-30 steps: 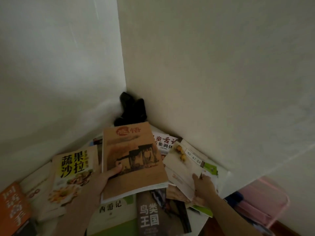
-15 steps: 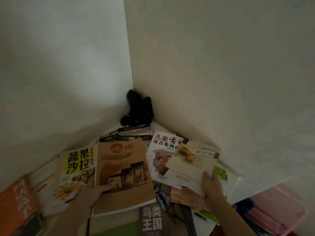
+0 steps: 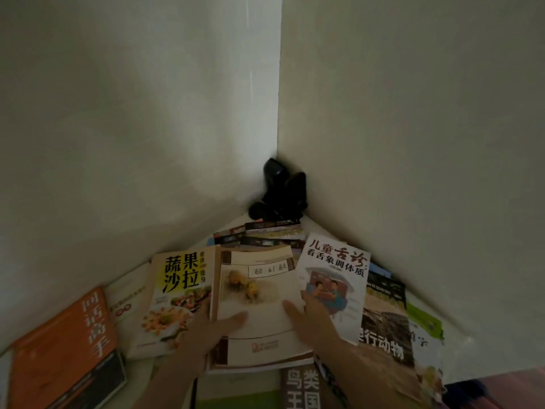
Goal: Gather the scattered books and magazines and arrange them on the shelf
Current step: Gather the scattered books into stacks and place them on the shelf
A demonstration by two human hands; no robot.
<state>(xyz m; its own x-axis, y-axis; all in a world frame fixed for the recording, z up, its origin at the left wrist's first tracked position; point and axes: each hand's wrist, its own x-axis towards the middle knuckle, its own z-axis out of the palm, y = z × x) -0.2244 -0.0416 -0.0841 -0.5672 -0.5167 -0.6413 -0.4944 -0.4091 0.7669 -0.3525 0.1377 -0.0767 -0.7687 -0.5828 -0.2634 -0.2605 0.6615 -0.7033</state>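
Observation:
A cream book with a flower picture (image 3: 259, 290) lies on top of another book whose page edge (image 3: 259, 366) shows below it. My left hand (image 3: 206, 332) grips this small stack at its left side, thumb on the cream cover. At the stack's right edge my right hand (image 3: 315, 320) holds the cream book, thumb on top. Beside it lie a yellow salad cookbook (image 3: 180, 290) on the left and a white children's health book (image 3: 336, 278) on the right. All lie on a white surface (image 3: 460, 343) in a wall corner.
An orange book (image 3: 67, 349) lies far left, and a dark bird book (image 3: 300, 388) sits near the bottom edge. Animal magazines (image 3: 383, 320) overlap at the right, with more magazines (image 3: 265, 234) behind. A black object (image 3: 280, 193) fills the corner where two walls close in.
My right hand has carried the cream book leftward onto the brown book held by my left hand. The white children's health book is now uncovered. The view has moved closer.

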